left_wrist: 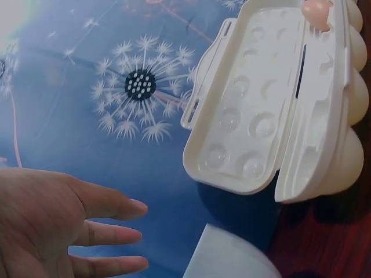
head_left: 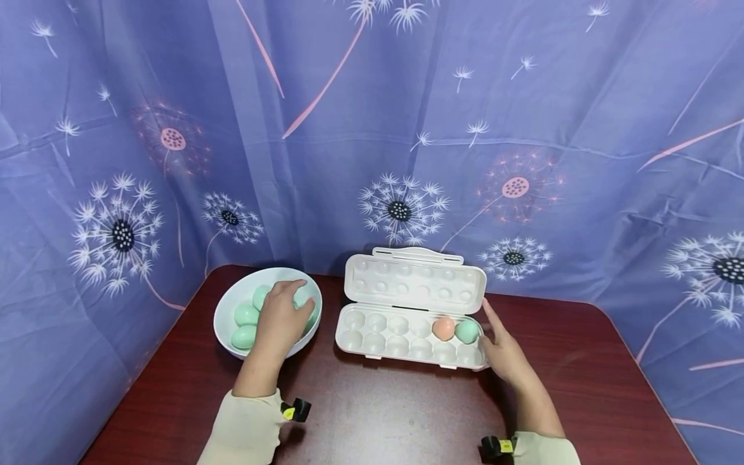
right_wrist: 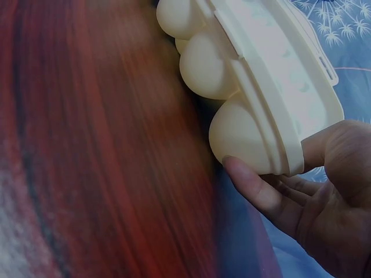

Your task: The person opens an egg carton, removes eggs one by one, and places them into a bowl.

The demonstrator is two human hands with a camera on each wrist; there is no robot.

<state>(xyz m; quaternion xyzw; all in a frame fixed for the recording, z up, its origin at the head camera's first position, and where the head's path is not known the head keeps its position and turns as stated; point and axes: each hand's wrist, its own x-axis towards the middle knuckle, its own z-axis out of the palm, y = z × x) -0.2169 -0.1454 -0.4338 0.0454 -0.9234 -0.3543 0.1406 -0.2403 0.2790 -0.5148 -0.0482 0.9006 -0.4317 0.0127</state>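
Note:
My left hand (head_left: 280, 323) is over the white bowl (head_left: 223, 316), its fingers reaching down among several green eggs (head_left: 247, 314). In the left wrist view its fingers (left_wrist: 113, 234) look fairly straight, and no egg shows in them. An open white egg carton (head_left: 398, 345) lies to the right of the bowl, lid raised at the back. An orange egg (head_left: 444, 329) and a green egg (head_left: 467, 331) sit side by side in its back row, toward the right. My right hand (head_left: 508, 355) holds the carton's right end, thumb against an outer cup (right_wrist: 240, 136).
A dark red-brown wooden table (head_left: 372, 413) carries the bowl and carton. Behind and beside it hangs a blue curtain (head_left: 325, 194) with dandelion prints, close to the carton's lid. Each wrist wears a small black camera (head_left: 301, 409).

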